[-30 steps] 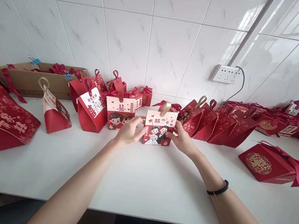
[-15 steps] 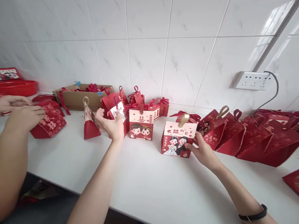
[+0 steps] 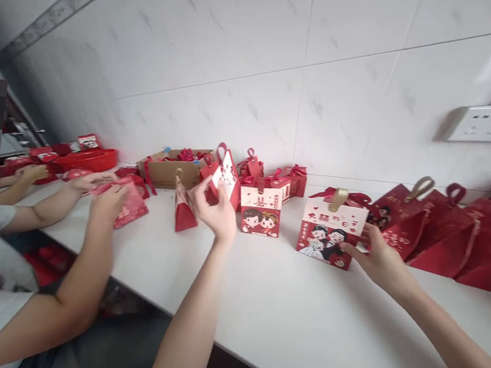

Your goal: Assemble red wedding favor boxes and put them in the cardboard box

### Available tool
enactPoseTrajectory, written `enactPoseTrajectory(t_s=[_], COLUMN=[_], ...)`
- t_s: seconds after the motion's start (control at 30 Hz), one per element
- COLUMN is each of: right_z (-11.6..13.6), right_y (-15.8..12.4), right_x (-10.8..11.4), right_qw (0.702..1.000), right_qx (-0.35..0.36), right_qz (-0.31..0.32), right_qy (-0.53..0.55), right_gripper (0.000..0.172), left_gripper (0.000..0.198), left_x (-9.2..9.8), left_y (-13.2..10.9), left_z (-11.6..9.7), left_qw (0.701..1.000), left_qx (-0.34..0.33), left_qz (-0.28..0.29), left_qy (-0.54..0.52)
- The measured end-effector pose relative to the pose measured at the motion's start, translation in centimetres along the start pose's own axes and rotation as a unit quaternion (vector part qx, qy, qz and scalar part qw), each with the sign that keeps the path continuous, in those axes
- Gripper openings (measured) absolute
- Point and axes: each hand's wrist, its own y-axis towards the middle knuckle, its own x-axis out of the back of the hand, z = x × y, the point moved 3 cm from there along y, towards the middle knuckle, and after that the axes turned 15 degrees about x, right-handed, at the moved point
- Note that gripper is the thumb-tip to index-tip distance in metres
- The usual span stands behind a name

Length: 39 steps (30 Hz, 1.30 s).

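A gift box printed with a couple in wedding dress (image 3: 330, 235) is stood upright on the white surface (image 3: 279, 312), to the left of the right grip (image 3: 379, 255). It is held at its right edge: the thumb is laid over the front, the other fingers are set around the side, and the grip is kept only part closed, by the box's width. The left grip (image 3: 218, 210) is raised, with thumb and forefinger curved into a loose ring. It is seen in front of a red bag with a white label (image 3: 229, 173); whether the bag is touched cannot be told. A two-faces box (image 3: 260, 218) is placed between the two grips, and a slim red box (image 3: 185, 217) is placed left of the left grip.

Farther back, a cardboard carton (image 3: 171, 175) is filled with dark red ribbons (image 3: 188, 155). A small red box (image 3: 89, 141) is seen at the red basin (image 3: 91, 159); the rest of the basin's contents cannot be made out. At the left, a pink-red packet (image 3: 134, 205) is handled by a co-worker's hands (image 3: 113, 198).
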Motion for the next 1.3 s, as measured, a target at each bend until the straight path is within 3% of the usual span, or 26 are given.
enactPoseTrajectory(t_s=[0.2,0.37,0.47,0.63,0.73,0.87,0.97,1.07,1.17,1.3], right_z=[0.8,0.7,0.6,0.4,0.3,0.5,0.9,2.6,5.1,7.6], right_y=[0.2,0.1,0.0,0.0,-0.1,0.3,0.5,0.3,-0.4,-1.3], right_x=[-0.3,-0.5,-0.6,-0.9,-0.8,0.5,2.6,4.0,3.5,1.7], right_qw=[0.999,0.999,0.999,0.999,0.999,0.995,0.985,0.979,0.980,0.977], right_qx=[-0.009,-0.018,-0.016,-0.014,-0.016,-0.028,-0.056,-0.011,0.080,0.168], right_qz=[0.023,0.029,0.026,0.022,0.020,-0.005,-0.100,-0.160,-0.135,-0.086], right_qy=[0.030,0.030,0.031,0.038,0.037,0.099,0.130,0.122,0.125,0.101], right_gripper=[0.043,0.045,0.045,0.047,0.049,0.056,0.045,0.033,0.025,0.028], left_gripper=[0.028,0.029,0.022,0.013,0.015,0.025,0.023,0.021,0.018,0.013], left_x=[0.6,2.0,2.4,1.1,-0.3,-1.4,-1.8,-2.2,-2.4,-2.2], left_y=[-1.2,-0.6,0.5,0.1,-3.3,-9.1,-11.2,-11.4,-11.2,-11.2], left_z=[-4.2,-5.8,-6.0,-5.2,-4.8,-4.6,-3.9,-3.1,-2.9,-3.4], left_qw=[0.987,0.967,0.957,0.933,0.893,0.832,0.816,0.799,0.775,0.763], left_qx=[-0.001,-0.050,-0.041,0.143,0.241,0.243,0.213,0.233,0.252,0.235], left_qz=[0.033,-0.029,-0.014,0.135,0.291,0.462,0.508,0.530,0.558,0.582], left_qy=[-0.155,-0.246,-0.287,-0.300,-0.245,-0.189,-0.173,-0.163,-0.156,-0.156])
